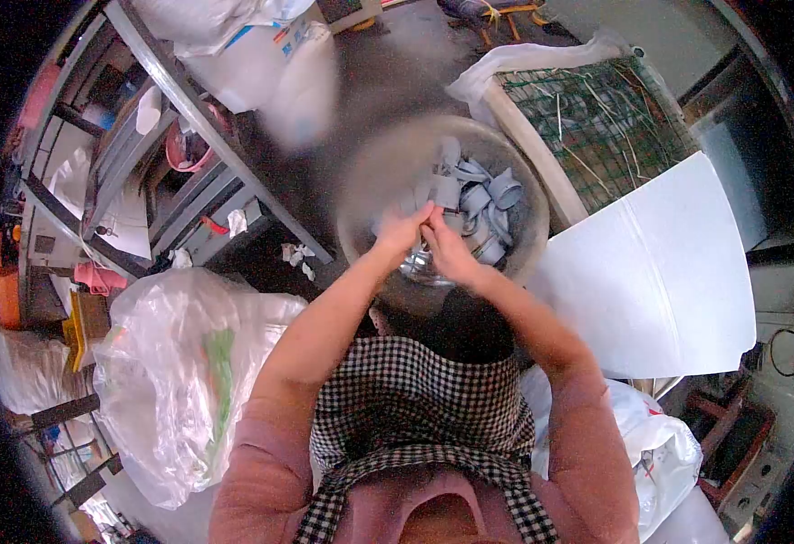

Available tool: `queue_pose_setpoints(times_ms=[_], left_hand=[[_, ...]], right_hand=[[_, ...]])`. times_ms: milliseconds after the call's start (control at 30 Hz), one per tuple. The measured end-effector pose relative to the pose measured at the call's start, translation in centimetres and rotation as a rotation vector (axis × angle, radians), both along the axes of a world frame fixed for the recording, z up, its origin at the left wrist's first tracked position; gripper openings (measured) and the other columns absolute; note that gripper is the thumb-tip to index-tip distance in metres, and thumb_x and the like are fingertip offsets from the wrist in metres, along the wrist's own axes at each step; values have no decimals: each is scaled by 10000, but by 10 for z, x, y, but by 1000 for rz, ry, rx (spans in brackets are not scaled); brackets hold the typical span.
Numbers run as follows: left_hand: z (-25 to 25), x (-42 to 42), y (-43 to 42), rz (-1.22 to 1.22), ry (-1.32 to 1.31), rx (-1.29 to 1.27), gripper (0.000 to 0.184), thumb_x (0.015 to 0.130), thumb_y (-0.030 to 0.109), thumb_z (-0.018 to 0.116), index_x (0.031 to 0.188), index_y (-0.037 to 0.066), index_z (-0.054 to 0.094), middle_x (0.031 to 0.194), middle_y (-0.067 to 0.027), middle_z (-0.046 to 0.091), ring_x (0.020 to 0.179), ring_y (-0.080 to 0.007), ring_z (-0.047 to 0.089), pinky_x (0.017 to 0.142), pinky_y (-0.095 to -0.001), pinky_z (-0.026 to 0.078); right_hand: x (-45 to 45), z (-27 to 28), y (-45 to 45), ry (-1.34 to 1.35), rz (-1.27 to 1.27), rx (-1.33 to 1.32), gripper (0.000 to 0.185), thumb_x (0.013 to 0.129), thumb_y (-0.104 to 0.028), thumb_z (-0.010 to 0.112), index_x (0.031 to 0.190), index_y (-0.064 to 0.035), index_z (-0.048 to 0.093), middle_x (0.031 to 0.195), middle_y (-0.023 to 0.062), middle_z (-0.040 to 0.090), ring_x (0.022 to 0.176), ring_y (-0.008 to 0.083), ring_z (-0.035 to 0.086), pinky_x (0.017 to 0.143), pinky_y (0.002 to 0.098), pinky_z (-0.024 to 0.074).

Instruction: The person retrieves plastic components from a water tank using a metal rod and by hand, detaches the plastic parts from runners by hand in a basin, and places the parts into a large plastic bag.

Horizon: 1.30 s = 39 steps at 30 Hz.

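Observation:
A large round basin [361, 186] stands on the floor in front of me, with several grey curved parts [474, 198] piled in it. My left hand [403, 230] and my right hand [449, 248] meet over the basin, fingers bent and close together. Just beyond the fingertips is a grey part [445, 191], which they seem to grip between them; the exact contact is blurred. Beneath my hands, a shiny metallic or clear item [422, 265] shows near the basin's near side.
A metal rack [179, 91] runs along the left. A clear plastic bag [175, 381] lies at the lower left, white sacks [275, 77] at the top. To the right are a white board [655, 272], a framed green net [596, 127] and a white bag [660, 453].

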<state>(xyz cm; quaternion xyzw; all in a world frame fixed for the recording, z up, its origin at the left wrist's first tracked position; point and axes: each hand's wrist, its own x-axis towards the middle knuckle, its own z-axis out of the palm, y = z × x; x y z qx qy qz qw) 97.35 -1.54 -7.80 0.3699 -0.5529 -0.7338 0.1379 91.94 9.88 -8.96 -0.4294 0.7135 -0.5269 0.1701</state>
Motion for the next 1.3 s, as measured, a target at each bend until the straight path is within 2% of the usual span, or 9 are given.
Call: queue_pose_setpoints(times_ms=[167,233,300,433,700,867,1033,1100,1300], left_hand=[[7,11,-7,-254,-156,-188,294,825,197,583,1048,14,526,866,-75,613,788,-168,569,704,-302,435],[8,12,-2,-424,-268,-331,276,824,210,581,1006,6,545,825,-88,619,749,-181,577,681,-313,444],[9,14,11,-377,-170,-873,283,818,232,581,970,-5,557,761,-125,615,673,-218,580,641,-339,455],[35,16,33,-383,21,-935,296,811,248,584,949,-13,560,759,-147,613,677,-248,589,648,-348,455],[29,21,36,-565,-60,-887,350,817,312,558,982,5,543,858,-221,593,847,-410,546,697,-423,440],[7,16,31,-618,51,-852,346,814,290,569,1011,7,539,905,-215,590,886,-399,539,729,-411,436],[11,13,20,-673,-124,-729,377,801,293,586,1026,-6,537,907,-228,585,872,-396,546,735,-416,434],[-17,13,16,-760,-122,-884,402,794,321,586,989,-26,536,874,-243,581,850,-401,547,725,-436,430],[15,8,50,-770,-75,-1044,411,789,369,569,912,-19,519,798,-241,576,755,-412,553,659,-464,436]], right_hand=[[-58,43,27,-326,275,346,373,772,-191,568,1046,32,448,940,198,558,825,346,543,719,384,440],[-73,47,31,451,-208,139,457,679,-217,644,1047,2,486,997,151,535,954,330,484,819,383,388],[-80,34,23,477,-132,142,480,643,-214,662,1041,-6,496,1002,149,518,982,332,455,848,389,364],[-80,35,17,728,-99,202,575,561,-197,684,1080,-41,493,951,108,502,955,295,451,792,411,348],[-76,-2,16,290,-93,341,490,586,-277,673,1022,-73,585,978,131,533,946,302,452,769,436,343],[-81,-23,21,216,27,720,549,578,-330,722,1027,-46,584,1021,195,556,952,357,516,817,410,410],[-114,-32,33,-331,280,398,518,658,-279,703,1058,5,537,1023,189,570,917,309,572,816,369,439],[-115,2,27,39,-45,387,649,592,-395,736,1086,-30,527,1050,189,548,917,343,543,818,358,434],[-81,32,-5,180,-63,249,779,545,-497,728,1078,27,511,1075,183,533,1003,337,495,866,392,384]])
